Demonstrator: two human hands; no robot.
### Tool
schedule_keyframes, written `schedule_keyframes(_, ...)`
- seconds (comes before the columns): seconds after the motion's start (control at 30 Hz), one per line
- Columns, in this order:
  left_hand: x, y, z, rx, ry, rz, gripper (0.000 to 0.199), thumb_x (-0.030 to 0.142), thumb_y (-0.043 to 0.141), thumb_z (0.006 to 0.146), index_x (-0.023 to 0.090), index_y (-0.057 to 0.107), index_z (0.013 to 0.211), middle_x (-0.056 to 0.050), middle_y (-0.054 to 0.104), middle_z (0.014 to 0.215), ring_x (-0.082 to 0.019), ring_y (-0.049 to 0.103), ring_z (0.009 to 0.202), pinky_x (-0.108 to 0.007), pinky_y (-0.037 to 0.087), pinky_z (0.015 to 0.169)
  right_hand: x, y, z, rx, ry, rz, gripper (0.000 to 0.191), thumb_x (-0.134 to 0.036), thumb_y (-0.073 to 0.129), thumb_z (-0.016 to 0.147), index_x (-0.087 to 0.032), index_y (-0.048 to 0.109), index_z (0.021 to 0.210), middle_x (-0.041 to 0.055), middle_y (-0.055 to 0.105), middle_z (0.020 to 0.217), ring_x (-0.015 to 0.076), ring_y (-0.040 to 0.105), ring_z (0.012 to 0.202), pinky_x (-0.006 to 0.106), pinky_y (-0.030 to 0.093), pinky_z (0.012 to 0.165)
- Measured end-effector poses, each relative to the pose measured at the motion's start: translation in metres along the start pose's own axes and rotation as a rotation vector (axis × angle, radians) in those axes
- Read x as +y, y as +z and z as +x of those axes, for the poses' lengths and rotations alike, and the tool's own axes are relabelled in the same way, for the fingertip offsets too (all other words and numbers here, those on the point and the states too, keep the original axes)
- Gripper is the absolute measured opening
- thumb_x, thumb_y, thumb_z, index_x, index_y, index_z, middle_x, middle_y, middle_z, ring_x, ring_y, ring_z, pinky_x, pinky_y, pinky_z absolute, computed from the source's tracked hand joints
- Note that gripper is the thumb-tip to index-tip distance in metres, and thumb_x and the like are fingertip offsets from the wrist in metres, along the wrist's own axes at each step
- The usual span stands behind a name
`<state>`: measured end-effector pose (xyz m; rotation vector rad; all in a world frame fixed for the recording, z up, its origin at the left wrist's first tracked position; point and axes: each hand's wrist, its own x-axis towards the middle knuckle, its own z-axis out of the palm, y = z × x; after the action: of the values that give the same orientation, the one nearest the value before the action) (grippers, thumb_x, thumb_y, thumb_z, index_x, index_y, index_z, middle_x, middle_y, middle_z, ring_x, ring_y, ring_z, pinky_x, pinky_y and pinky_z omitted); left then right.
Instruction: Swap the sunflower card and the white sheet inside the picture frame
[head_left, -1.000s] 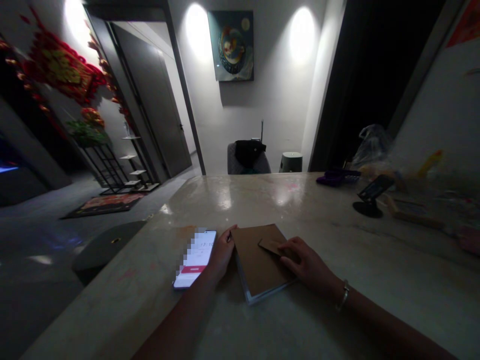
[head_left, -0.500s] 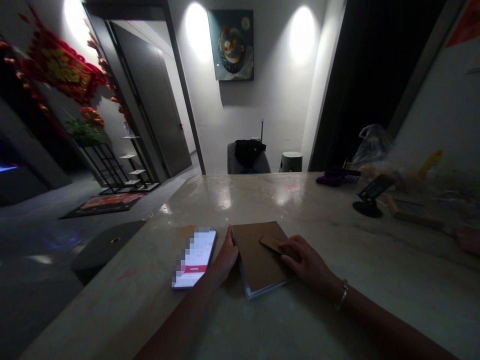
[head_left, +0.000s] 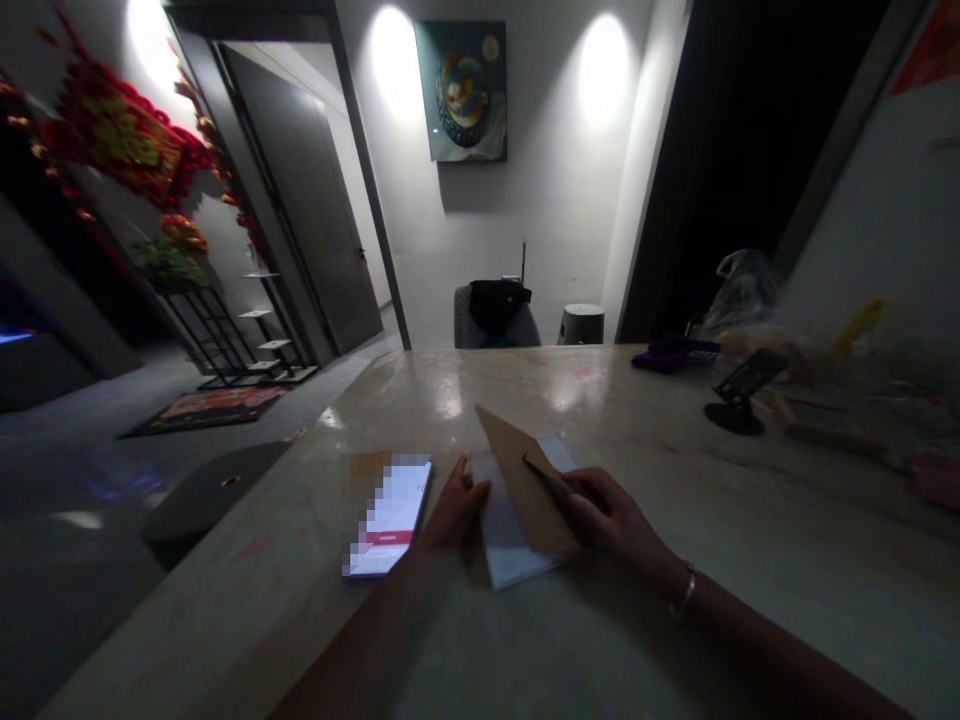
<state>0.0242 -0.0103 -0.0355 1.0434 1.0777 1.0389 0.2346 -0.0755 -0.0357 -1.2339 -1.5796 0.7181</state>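
**Right hand pinching up a brown cover over white pages on the tabletop**

I see my operator's right hand [head_left: 615,520] clenched, its fingers [head_left: 581,490] grasping the dark flap of a brown kraft-paper cover [head_left: 525,480], which stands tilted up off a white rectangular block of pages [head_left: 506,545]. That block lies flat on the pale, glossy stone tabletop [head_left: 637,430], directly in front of the person. The left hand [head_left: 454,505] sits just beside its left edge, with fingers [head_left: 474,490] loosely curled and gripping nothing. Between that hand and the left edge of the tabletop lies a slim smartphone [head_left: 386,515], its lit screen pixelated except for a red band. Further right, a small black stand [head_left: 736,418] carries a dark screen.
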Motion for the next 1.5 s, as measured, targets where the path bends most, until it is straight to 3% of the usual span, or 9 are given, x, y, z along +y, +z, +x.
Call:
schedule_keyframes(0.3,0.000,-0.003,-0.001,0.127,0.005,0.002,0.042,0.013,0.055,0.072,0.016,0.048,0.114,-0.009,0.063,0.103,-0.018,0.060,0.089,-0.029,0.044,0.079,0.024,-0.013,0.014,0.370,0.316,0.552,0.040,-0.052,0.054,0.070,-0.020,0.056,0.095,0.0056,0.062,0.093,0.0187,0.059,0.088,0.031,0.047,0.078)
schedule_keyframes(0.4,-0.002,-0.005,0.000,0.145,0.018,-0.032,0.039,0.015,0.055,0.071,0.016,0.052,0.110,-0.008,0.064,0.100,-0.019,0.060,0.088,-0.030,0.044,0.080,0.028,-0.016,0.016,0.387,0.394,0.659,0.038,-0.050,0.054,0.070,-0.021,0.057,0.094,0.0044,0.064,0.094,0.0191,0.061,0.086,0.031,0.050,0.073)
schedule_keyframes(0.5,-0.005,-0.008,0.003,0.172,0.037,-0.050,0.037,0.016,0.056,0.069,0.018,0.055,0.106,-0.007,0.065,0.096,-0.020,0.060,0.087,-0.030,0.044,0.079,0.034,-0.017,0.019,0.394,0.413,0.732,0.031,-0.044,0.050,0.073,-0.021,0.058,0.091,0.0029,0.066,0.094,0.0202,0.061,0.086,0.032,0.051,0.071)
schedule_keyframes(0.67,-0.011,-0.011,0.008,0.192,0.038,-0.092,0.042,0.015,0.056,0.066,0.018,0.053,0.108,-0.006,0.065,0.092,-0.019,0.061,0.085,-0.030,0.045,0.077,0.054,-0.017,0.021,0.533,0.551,0.680,0.008,-0.025,0.049,0.067,-0.023,0.056,0.068,-0.0005,0.067,0.069,0.0192,0.062,0.072,0.029,0.052,0.059)
schedule_keyframes(0.87,-0.012,-0.011,0.010,0.200,0.039,-0.101,0.046,0.011,0.055,0.064,0.017,0.052,0.109,-0.005,0.066,0.090,-0.018,0.061,0.081,-0.029,0.045,0.075,0.059,-0.023,0.021,0.498,0.621,0.664,0.010,-0.012,0.050,0.058,-0.021,0.051,0.063,-0.0013,0.062,0.058,0.0173,0.061,0.063,0.027,0.049,0.053)
schedule_keyframes(1.03,-0.008,-0.010,0.007,0.190,0.031,-0.105,0.046,0.009,0.052,0.063,0.017,0.052,0.109,-0.005,0.066,0.090,-0.018,0.061,0.082,-0.029,0.045,0.074,0.047,-0.026,0.020,0.389,0.728,0.657,0.006,-0.018,0.047,0.064,-0.020,0.050,0.068,0.0001,0.061,0.057,0.0152,0.060,0.054,0.027,0.047,0.049)
schedule_keyframes(1.23,-0.007,-0.009,0.006,0.198,0.017,-0.111,0.045,0.009,0.050,0.064,0.018,0.053,0.108,-0.004,0.066,0.090,-0.018,0.061,0.083,-0.028,0.045,0.075,0.033,-0.023,0.016,0.230,0.803,0.627,0.010,-0.024,0.043,0.069,-0.019,0.048,0.062,-0.0048,0.047,0.043,0.0100,0.049,0.037,0.021,0.037,0.039)
schedule_keyframes(1.37,-0.005,-0.008,0.006,0.195,0.021,-0.133,0.044,0.008,0.048,0.063,0.017,0.055,0.106,-0.003,0.067,0.090,-0.018,0.061,0.083,-0.028,0.045,0.074,0.023,-0.021,0.013,0.181,0.754,0.598,0.013,-0.029,0.044,0.069,-0.020,0.046,0.061,-0.0070,0.042,0.041,0.0087,0.045,0.036,0.019,0.033,0.038)
schedule_keyframes(1.5,-0.003,-0.006,0.004,0.168,-0.022,-0.190,0.042,0.007,0.047,0.064,0.017,0.055,0.104,-0.003,0.067,0.088,-0.018,0.062,0.080,-0.029,0.047,0.072,0.016,-0.014,0.011,0.138,0.437,0.346,0.023,-0.037,0.043,0.074,-0.019,0.049,0.061,-0.0052,0.045,0.045,0.0104,0.045,0.043,0.022,0.036,0.044)
